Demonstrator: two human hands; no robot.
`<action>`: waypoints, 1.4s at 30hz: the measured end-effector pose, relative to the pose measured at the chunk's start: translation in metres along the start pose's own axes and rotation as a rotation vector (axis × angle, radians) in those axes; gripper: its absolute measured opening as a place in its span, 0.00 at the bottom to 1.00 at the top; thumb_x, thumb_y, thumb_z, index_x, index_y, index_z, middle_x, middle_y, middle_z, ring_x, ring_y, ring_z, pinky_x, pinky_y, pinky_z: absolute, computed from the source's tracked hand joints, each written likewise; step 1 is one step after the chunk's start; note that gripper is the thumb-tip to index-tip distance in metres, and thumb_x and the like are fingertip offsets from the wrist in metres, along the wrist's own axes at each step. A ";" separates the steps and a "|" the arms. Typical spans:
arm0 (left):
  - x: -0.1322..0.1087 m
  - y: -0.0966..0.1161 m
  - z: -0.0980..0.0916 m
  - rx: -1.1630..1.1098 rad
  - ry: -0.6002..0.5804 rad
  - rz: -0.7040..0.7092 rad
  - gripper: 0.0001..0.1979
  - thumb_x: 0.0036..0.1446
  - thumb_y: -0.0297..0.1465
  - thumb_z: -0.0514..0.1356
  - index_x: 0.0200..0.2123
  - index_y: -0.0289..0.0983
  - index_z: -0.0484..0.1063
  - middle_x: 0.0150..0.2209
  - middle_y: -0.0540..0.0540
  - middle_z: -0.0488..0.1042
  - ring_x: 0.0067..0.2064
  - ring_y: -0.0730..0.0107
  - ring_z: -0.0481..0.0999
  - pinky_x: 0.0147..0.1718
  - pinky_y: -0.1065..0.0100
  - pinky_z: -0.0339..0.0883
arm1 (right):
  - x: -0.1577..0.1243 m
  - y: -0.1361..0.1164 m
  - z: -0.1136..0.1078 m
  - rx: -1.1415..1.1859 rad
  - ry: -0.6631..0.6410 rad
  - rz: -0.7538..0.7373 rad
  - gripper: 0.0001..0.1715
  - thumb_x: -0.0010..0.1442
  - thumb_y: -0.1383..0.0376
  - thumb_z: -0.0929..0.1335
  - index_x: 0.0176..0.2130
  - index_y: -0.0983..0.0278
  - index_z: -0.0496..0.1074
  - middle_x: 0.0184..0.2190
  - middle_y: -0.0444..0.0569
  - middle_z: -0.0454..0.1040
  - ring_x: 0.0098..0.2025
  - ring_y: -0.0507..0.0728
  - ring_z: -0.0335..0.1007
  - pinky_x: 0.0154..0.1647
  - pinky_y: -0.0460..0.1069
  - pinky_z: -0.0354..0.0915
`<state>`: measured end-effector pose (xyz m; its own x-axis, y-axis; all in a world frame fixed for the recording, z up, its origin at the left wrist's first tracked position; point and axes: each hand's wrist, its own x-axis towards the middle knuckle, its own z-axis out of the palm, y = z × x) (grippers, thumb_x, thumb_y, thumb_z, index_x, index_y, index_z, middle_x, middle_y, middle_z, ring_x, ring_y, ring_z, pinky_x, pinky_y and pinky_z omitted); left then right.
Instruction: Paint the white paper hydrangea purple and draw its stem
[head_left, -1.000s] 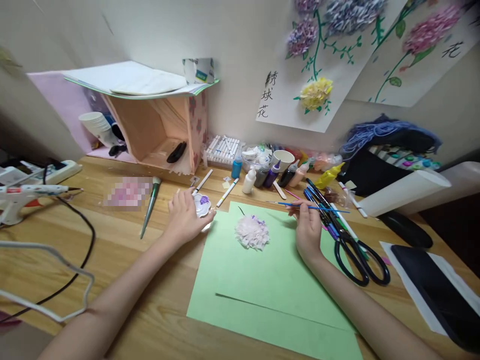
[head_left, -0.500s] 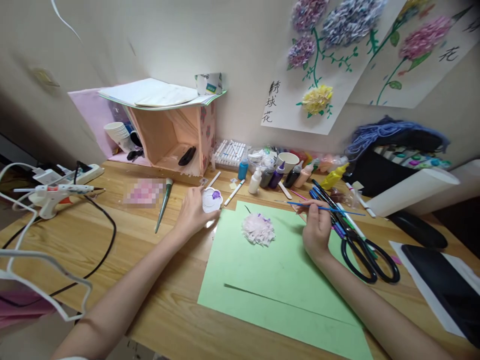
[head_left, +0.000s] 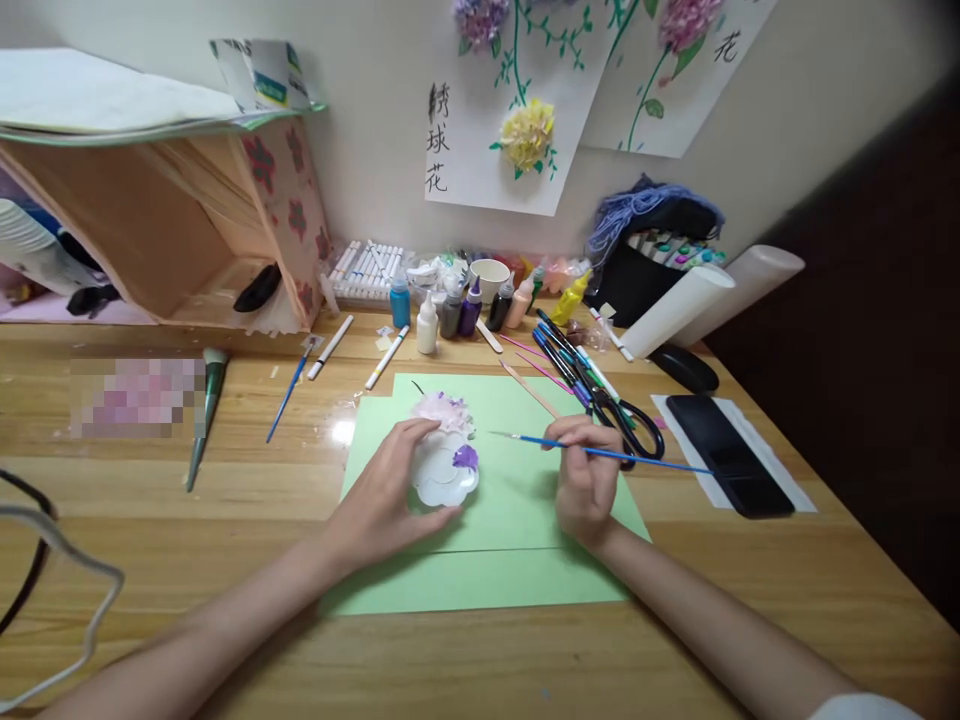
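My left hand (head_left: 375, 500) has its thumb and fingers around a small white flower-shaped paint palette (head_left: 442, 485), with a dab of purple paint (head_left: 465, 457) in one well. The palette is over the green paper (head_left: 525, 510), just in front of a pale pink-white ruffled paper flower (head_left: 444, 408) with purple tips, and hides part of it. In my right hand (head_left: 589, 485), a thin blue paintbrush (head_left: 660, 460) is pinched between the fingers. Its tip points left toward the palette and stays apart from it.
Several paint bottles (head_left: 471, 308) and a cup (head_left: 489, 275) line the back. Black-handled scissors (head_left: 637, 425) and pens lie to the right, near a phone (head_left: 727, 455). Another blue brush (head_left: 289, 392), a large green-handled brush (head_left: 206, 425) and a decorated box (head_left: 281, 200) are left.
My left hand has brought the palette rightward and nearer, from the wood beside the paper to over the green paper. My right hand still holds the paintbrush. The camera view has turned right.
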<state>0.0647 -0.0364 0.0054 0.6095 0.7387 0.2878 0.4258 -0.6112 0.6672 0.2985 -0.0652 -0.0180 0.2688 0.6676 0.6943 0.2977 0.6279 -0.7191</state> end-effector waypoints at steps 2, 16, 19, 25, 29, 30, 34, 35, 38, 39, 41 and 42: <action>0.001 -0.002 0.001 0.015 0.026 0.002 0.38 0.53 0.33 0.66 0.62 0.41 0.49 0.57 0.37 0.61 0.61 0.51 0.63 0.59 0.50 0.62 | -0.002 -0.002 -0.001 -0.024 -0.153 -0.097 0.06 0.64 0.68 0.59 0.40 0.59 0.63 0.28 0.44 0.67 0.31 0.56 0.65 0.34 0.53 0.61; 0.003 -0.002 0.002 0.013 0.026 0.038 0.38 0.51 0.30 0.65 0.61 0.40 0.50 0.57 0.37 0.60 0.61 0.51 0.61 0.60 0.49 0.60 | 0.002 -0.003 -0.002 -0.149 -0.387 -0.135 0.12 0.59 0.73 0.60 0.41 0.59 0.64 0.30 0.46 0.71 0.33 0.57 0.67 0.35 0.54 0.62; 0.003 -0.002 0.002 0.014 0.019 0.044 0.38 0.51 0.31 0.65 0.61 0.41 0.50 0.57 0.37 0.60 0.61 0.50 0.60 0.60 0.49 0.60 | 0.002 -0.004 -0.002 -0.163 -0.384 -0.128 0.12 0.59 0.73 0.59 0.40 0.58 0.64 0.30 0.46 0.71 0.33 0.57 0.68 0.34 0.54 0.62; 0.003 -0.002 0.000 0.019 0.024 0.053 0.37 0.51 0.31 0.65 0.61 0.40 0.51 0.57 0.37 0.60 0.61 0.51 0.60 0.60 0.50 0.60 | 0.002 -0.003 -0.004 -0.144 -0.358 -0.130 0.11 0.59 0.73 0.59 0.39 0.59 0.64 0.29 0.46 0.70 0.32 0.57 0.67 0.34 0.54 0.62; 0.003 -0.002 0.000 0.017 0.036 0.055 0.38 0.51 0.31 0.66 0.61 0.40 0.51 0.57 0.37 0.61 0.61 0.51 0.60 0.60 0.49 0.60 | 0.000 -0.001 -0.005 -0.130 -0.327 -0.121 0.10 0.60 0.72 0.59 0.39 0.59 0.64 0.29 0.46 0.70 0.32 0.57 0.67 0.34 0.54 0.61; 0.003 -0.002 0.000 0.016 0.036 0.059 0.38 0.51 0.30 0.66 0.61 0.40 0.51 0.57 0.37 0.61 0.61 0.51 0.60 0.60 0.49 0.60 | 0.000 -0.001 -0.006 -0.132 -0.314 -0.120 0.10 0.60 0.72 0.59 0.39 0.59 0.64 0.29 0.46 0.70 0.32 0.57 0.67 0.34 0.54 0.61; 0.003 -0.002 0.000 0.008 0.033 0.060 0.38 0.50 0.30 0.66 0.61 0.41 0.50 0.57 0.37 0.61 0.61 0.50 0.60 0.60 0.48 0.60 | 0.000 0.000 -0.006 -0.150 -0.339 -0.101 0.10 0.60 0.72 0.59 0.39 0.59 0.65 0.29 0.46 0.71 0.33 0.57 0.68 0.34 0.54 0.62; 0.003 -0.002 0.001 0.008 0.031 0.057 0.38 0.50 0.30 0.66 0.61 0.41 0.50 0.57 0.37 0.60 0.61 0.50 0.60 0.60 0.48 0.61 | 0.000 0.000 -0.006 -0.147 -0.344 -0.097 0.10 0.60 0.72 0.59 0.38 0.59 0.65 0.29 0.46 0.71 0.32 0.57 0.68 0.34 0.54 0.62; 0.003 -0.001 0.000 0.006 0.028 0.049 0.38 0.50 0.30 0.65 0.61 0.41 0.51 0.57 0.37 0.60 0.61 0.50 0.60 0.60 0.47 0.61 | 0.000 0.000 -0.006 -0.127 -0.320 -0.105 0.10 0.60 0.71 0.59 0.38 0.59 0.65 0.29 0.46 0.71 0.32 0.57 0.67 0.34 0.54 0.61; 0.002 -0.001 0.000 0.005 0.027 0.045 0.38 0.50 0.30 0.65 0.61 0.41 0.51 0.57 0.37 0.60 0.61 0.50 0.60 0.60 0.48 0.61 | 0.001 0.000 -0.006 -0.126 -0.316 -0.104 0.10 0.60 0.71 0.59 0.38 0.59 0.65 0.29 0.46 0.71 0.32 0.57 0.67 0.34 0.54 0.61; 0.002 -0.001 0.000 0.004 0.029 0.036 0.38 0.50 0.30 0.65 0.61 0.41 0.51 0.57 0.37 0.60 0.61 0.50 0.60 0.60 0.48 0.61 | 0.001 0.000 -0.006 -0.129 -0.328 -0.094 0.10 0.60 0.71 0.59 0.38 0.59 0.65 0.29 0.46 0.71 0.32 0.57 0.67 0.34 0.54 0.61; 0.001 -0.001 0.000 0.002 0.030 0.032 0.38 0.50 0.30 0.65 0.61 0.41 0.51 0.57 0.37 0.60 0.61 0.49 0.61 0.60 0.47 0.61 | 0.001 0.000 -0.006 -0.128 -0.333 -0.089 0.10 0.60 0.71 0.59 0.38 0.59 0.65 0.29 0.46 0.71 0.32 0.57 0.67 0.34 0.54 0.61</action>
<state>0.0649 -0.0346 0.0049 0.6024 0.7268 0.3299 0.4078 -0.6355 0.6556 0.3045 -0.0671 -0.0170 -0.0700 0.7192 0.6913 0.4248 0.6485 -0.6317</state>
